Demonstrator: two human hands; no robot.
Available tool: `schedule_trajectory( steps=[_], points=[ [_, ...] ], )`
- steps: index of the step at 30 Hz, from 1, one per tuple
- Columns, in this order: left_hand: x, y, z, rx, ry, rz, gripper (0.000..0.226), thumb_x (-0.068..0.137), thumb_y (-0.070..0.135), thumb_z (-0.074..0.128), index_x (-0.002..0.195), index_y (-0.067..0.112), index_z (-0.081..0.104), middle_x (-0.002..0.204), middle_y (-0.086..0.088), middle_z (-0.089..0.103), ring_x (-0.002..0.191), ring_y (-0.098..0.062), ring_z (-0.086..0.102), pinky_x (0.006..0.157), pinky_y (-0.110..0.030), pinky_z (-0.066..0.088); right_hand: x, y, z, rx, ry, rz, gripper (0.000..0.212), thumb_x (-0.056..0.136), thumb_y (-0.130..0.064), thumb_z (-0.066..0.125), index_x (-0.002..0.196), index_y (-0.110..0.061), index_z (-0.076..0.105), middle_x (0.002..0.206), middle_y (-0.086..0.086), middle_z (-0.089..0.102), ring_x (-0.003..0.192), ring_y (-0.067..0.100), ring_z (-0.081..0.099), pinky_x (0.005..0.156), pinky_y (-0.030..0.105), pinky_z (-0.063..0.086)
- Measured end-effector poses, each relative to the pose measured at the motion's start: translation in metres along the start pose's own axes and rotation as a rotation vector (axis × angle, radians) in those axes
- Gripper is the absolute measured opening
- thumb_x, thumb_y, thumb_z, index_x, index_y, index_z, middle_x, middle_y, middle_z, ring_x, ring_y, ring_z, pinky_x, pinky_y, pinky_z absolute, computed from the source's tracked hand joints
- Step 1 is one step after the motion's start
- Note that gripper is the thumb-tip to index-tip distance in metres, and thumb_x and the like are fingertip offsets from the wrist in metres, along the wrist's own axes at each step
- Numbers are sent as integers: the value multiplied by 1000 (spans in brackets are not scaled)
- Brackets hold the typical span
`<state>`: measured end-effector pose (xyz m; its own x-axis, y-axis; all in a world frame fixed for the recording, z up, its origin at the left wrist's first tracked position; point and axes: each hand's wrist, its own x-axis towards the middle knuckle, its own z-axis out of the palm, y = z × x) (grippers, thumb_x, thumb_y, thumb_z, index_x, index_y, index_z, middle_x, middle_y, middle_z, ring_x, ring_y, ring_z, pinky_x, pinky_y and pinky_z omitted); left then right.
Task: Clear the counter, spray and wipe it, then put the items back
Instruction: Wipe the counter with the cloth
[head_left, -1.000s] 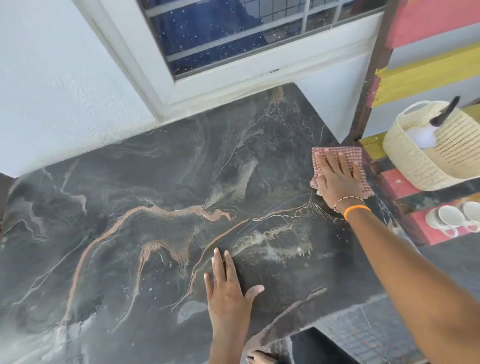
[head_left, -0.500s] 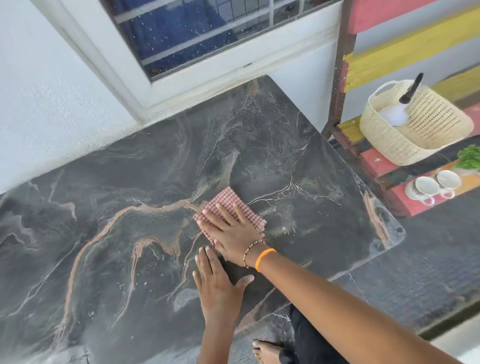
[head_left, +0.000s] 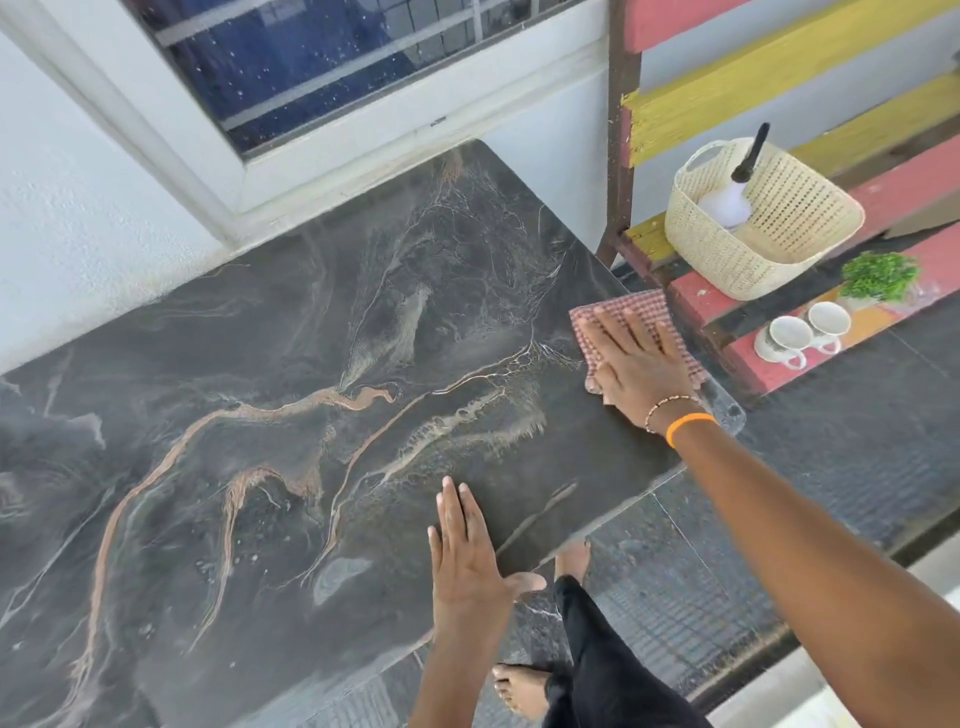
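Note:
A dark marbled counter (head_left: 291, 395) with orange veins fills most of the view. My right hand (head_left: 636, 364) presses flat on a red checked cloth (head_left: 631, 309) at the counter's right edge. My left hand (head_left: 467, 558) rests flat near the front edge, fingers together, holding nothing. On the striped shelf to the right stand a cream basket (head_left: 784, 244) with a white spray bottle (head_left: 727, 200) in it, a small green plant (head_left: 878, 275) and two white cups (head_left: 802, 332).
A white wall and a barred window (head_left: 332, 57) run along the back of the counter. The red and yellow shelf frame (head_left: 618, 156) stands close to the counter's right edge. My legs and bare feet (head_left: 519, 686) are on the dark floor below.
My right hand slid the cloth from the counter's middle back out to the right edge. My left hand stayed flat near the front edge.

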<state>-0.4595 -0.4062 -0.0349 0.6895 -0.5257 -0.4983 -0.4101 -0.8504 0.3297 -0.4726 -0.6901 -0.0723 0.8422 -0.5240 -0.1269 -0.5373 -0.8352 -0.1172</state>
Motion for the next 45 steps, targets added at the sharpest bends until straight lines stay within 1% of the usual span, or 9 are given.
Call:
schedule_trajectory(
  steps=[6, 9, 14, 21, 27, 33, 37, 42, 45],
  points=[
    [-3, -6, 4, -58, 46, 36, 120, 74, 54, 65, 137, 13, -29, 138, 4, -43, 141, -20, -26, 116, -34, -11, -47, 39, -2, 9, -14, 76, 59, 93, -27, 34, 148, -31, 14, 158, -6, 15, 146, 23, 11, 118, 46, 11],
    [-3, -7, 7, -66, 69, 53, 120, 73, 52, 66, 138, 13, -27, 139, 5, -41, 142, -19, -25, 116, -34, -10, -86, 42, 0, 31, -11, 125, 62, 85, -30, 25, 147, -30, 19, 157, -4, 20, 146, 25, 14, 117, 47, 11],
    [-1, -8, 10, -75, 99, 56, 121, 73, 50, 68, 142, 10, -23, 152, -3, -32, 142, -20, -23, 116, -35, -9, -110, 4, 11, 72, -69, 168, 63, 85, -32, 18, 148, -34, 7, 159, -8, 6, 147, 23, 2, 117, 48, 0],
    [-15, -19, 17, -76, 182, -6, 119, 74, 52, 66, 144, 8, -19, 155, -6, -25, 143, -23, -23, 116, -38, -9, -131, -87, 24, 78, -95, -59, 63, 89, -36, 22, 148, -31, 2, 160, -5, 3, 147, 27, -2, 115, 52, -6],
    [-51, -68, 13, -66, 269, -214, 121, 69, 51, 69, 146, 4, -11, 157, -11, -16, 145, -26, -15, 117, -42, -3, -156, -180, 30, 55, -85, -229, 63, 84, -35, 32, 146, -24, 26, 154, 1, 29, 140, 34, 28, 109, 62, 15],
    [-94, -130, 6, -157, 331, -530, 114, 74, 43, 71, 146, 1, -6, 157, -15, -9, 145, -29, -12, 116, -46, -4, -171, -267, 47, 57, -182, -532, 64, 90, -33, 28, 149, -24, 5, 160, 1, 7, 146, 35, 2, 104, 59, -19],
    [-119, -151, 8, -235, 366, -677, 103, 82, 37, 66, 146, 0, -6, 157, -17, -10, 145, -31, -12, 116, -48, -7, -178, -311, 51, -3, -216, -767, 63, 92, -33, 32, 148, -27, 4, 160, -2, 6, 146, 31, 3, 109, 59, -15],
    [-136, -168, 8, -289, 409, -723, 98, 86, 29, 62, 145, 0, -10, 156, -16, -13, 145, -28, -15, 116, -45, -10, -180, -314, 53, -95, -236, -1094, 61, 93, -29, 33, 147, -35, 7, 159, -9, 9, 147, 23, 3, 116, 54, -4],
    [-139, -179, 2, -282, 435, -722, 100, 85, 34, 63, 146, 1, -9, 157, -15, -10, 145, -27, -12, 115, -44, -10, -163, -281, 48, -152, -234, -1141, 63, 90, -30, 31, 146, -41, 3, 158, -15, 4, 147, 19, 2, 117, 48, -4]
  ],
)
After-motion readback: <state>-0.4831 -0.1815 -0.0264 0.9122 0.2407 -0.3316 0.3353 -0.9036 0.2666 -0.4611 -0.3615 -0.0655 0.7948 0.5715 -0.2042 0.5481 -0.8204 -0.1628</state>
